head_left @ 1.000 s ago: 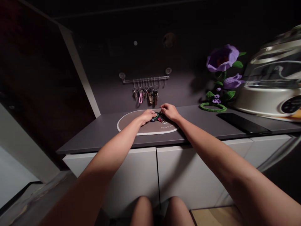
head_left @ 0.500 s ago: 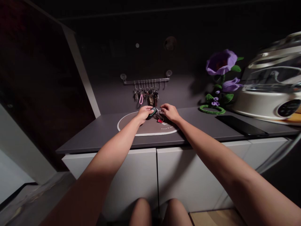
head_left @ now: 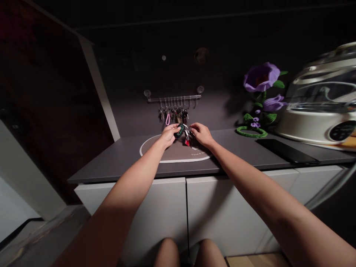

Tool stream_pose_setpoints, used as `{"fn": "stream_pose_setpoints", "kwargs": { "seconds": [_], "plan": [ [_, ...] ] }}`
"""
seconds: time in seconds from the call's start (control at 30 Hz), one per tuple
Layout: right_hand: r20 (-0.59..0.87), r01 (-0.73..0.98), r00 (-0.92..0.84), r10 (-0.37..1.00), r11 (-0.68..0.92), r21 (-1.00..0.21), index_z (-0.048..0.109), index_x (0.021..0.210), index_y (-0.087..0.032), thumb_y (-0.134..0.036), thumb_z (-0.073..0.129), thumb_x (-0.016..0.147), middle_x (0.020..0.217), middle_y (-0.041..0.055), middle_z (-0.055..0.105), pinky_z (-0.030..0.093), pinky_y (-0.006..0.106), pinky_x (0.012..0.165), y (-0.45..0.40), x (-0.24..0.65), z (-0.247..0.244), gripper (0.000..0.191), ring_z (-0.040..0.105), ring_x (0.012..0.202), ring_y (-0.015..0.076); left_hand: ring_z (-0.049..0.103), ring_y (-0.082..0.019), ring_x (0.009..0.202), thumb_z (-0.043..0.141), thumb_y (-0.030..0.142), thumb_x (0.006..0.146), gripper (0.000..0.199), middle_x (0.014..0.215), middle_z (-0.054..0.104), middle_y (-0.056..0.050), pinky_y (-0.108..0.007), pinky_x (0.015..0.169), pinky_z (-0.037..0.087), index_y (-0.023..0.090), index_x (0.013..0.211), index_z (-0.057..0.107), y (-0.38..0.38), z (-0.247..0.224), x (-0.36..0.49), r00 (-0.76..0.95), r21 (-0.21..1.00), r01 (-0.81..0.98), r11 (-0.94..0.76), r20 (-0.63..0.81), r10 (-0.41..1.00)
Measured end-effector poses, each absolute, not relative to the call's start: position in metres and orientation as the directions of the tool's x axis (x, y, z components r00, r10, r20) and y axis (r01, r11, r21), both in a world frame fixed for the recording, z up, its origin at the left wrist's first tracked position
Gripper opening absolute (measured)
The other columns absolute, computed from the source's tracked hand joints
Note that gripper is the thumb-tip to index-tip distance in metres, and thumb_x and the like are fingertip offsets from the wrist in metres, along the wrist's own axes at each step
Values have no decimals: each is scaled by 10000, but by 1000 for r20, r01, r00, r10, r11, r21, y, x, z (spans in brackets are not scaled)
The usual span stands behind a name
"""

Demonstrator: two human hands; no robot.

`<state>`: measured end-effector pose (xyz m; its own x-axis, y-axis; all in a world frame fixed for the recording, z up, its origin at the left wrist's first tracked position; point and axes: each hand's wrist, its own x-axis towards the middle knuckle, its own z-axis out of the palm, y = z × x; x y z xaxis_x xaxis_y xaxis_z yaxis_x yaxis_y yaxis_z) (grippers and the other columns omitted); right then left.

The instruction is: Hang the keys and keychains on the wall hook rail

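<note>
One fob (head_left: 179,131), slantwise toward upper right

The key fob (head_left: 179,131) looks plastic, the countertop (head_left: 111,159) matt.

There are two hands (head_left: 168,136) (one left, one right), one held key fob (head_left: 179,131), one mat (head_left: 178,152) and one hook rail (head_left: 174,98).

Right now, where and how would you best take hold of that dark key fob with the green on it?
Probably by its broad body, coming from the left: the left hand holds the key fob there, thumb on top. The loose keys and red piece trail off toward the right, so a grip on that side would likely be less steady.
</note>
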<state>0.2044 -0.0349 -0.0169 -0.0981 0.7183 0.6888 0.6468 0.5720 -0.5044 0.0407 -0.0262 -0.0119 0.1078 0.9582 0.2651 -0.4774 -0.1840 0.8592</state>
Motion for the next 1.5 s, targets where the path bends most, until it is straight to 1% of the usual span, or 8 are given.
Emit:
{"fn": "stream_pose_setpoints", "kwargs": {
  "seconds": [0.23,0.4,0.63,0.8,0.93,1.2,1.4,1.5],
  "plan": [
    [703,610,-94,704,599,-519,620,959,-173,-248,472,798,899,49,657,429,286,795,-37,202,-17,231,577,807,142,618,-144,844,624,47,668,185,821,659,-63,-341,887,446,92,845,592,-28,-8,38,172,848,-490,-202,321,931],
    [707,574,-104,700,623,-532,621,939,-176,-302,476,809,892,41,656,421,277,796,-37,201,-16,233,571,803,136,621,-155,876,592,34,694,191,836,668,-67,-353,898,445,94,875,593,-30,-7,38,197,839,-507,-200,339,920],
    [728,474,-78,682,667,-574,635,841,-160,-366,526,772,856,47,639,428,272,765,-27,203,-19,243,554,774,137,615,-112,787,575,17,694,194,776,659,-36,-311,878,437,103,867,597,-29,-7,37,186,825,-523,-214,355,916],
    [711,357,-23,703,670,-651,623,807,-162,-392,569,729,834,40,622,432,273,755,-20,204,-20,248,543,775,138,606,-106,778,608,33,674,211,777,654,-28,-295,867,429,111,869,599,-27,-7,35,161,832,-512,-214,337,928],
    [694,244,-1,720,674,-698,582,785,-159,-413,553,730,793,24,599,425,259,730,-23,204,-17,261,519,733,123,597,-92,731,637,44,651,236,770,648,-23,-294,853,432,109,873,590,-25,-9,36,182,839,-504,-204,334,925],
    [681,135,20,732,673,-727,527,781,-171,-410,547,734,744,-4,557,421,245,730,-26,204,-13,245,492,715,109,581,-89,655,681,68,618,258,714,634,-11,-293,780,459,106,854,586,-26,-14,40,248,890,-411,-199,319,915],
    [642,91,2,767,639,-764,511,806,-177,-419,519,757,726,-3,554,428,235,643,-28,205,-13,247,484,647,101,577,-85,706,711,77,582,306,753,625,-6,-272,786,442,116,860,589,-29,-18,45,294,906,-345,-246,353,888],
    [633,77,-2,774,631,-772,504,802,-177,-448,525,749,754,6,575,436,241,659,-28,204,-13,277,507,675,106,570,-86,720,732,96,563,331,758,618,-5,-275,799,434,123,860,591,-30,-19,47,285,912,-304,-276,363,887]
  ]
}}
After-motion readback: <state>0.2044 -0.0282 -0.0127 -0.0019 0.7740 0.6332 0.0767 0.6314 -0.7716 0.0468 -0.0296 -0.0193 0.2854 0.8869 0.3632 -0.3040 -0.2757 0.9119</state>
